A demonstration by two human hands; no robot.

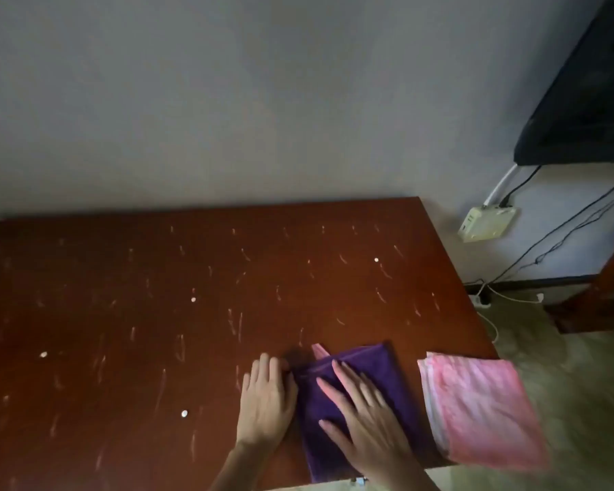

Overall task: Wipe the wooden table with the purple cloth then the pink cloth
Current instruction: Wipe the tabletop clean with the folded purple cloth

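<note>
A folded purple cloth (387,366) lies on the wooden table (156,313) near its front right corner. My right hand (362,416) rests flat on top of it, fingers spread. Touching the cloth's left edge, my left hand (266,402) lies flat on the table with its fingers together. A folded pink cloth (482,409) lies to the right of the purple one and hangs partly over the table's right edge. The tabletop carries many pale streaks and a few small white spots.
A grey wall runs behind the table. To the right hang a dark screen (589,93), a white box (486,223) on the wall and several cables (564,235). A power strip (481,300) lies on the floor beside red-brown furniture (603,299).
</note>
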